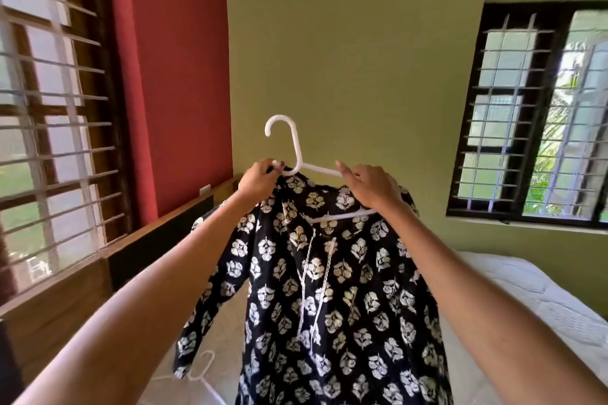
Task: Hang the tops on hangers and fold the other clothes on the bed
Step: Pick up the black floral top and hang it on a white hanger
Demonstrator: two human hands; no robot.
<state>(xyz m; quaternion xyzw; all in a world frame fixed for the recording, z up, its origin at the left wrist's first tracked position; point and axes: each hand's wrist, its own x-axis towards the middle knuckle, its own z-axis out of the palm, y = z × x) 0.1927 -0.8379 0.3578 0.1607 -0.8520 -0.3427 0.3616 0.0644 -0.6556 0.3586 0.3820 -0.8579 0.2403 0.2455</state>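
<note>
Olive wall behind, bed (513, 293) at four o'clock: left hand (260, 179) pinches the white hanger (297, 154) with the floral top (329, 289) at center, right hand (371, 186) grasps its shoulder, which could slip off if released unevenly.

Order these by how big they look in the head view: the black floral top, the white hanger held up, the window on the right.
1. black floral top
2. window on the right, though farther away
3. white hanger, partly hidden inside the top
</note>
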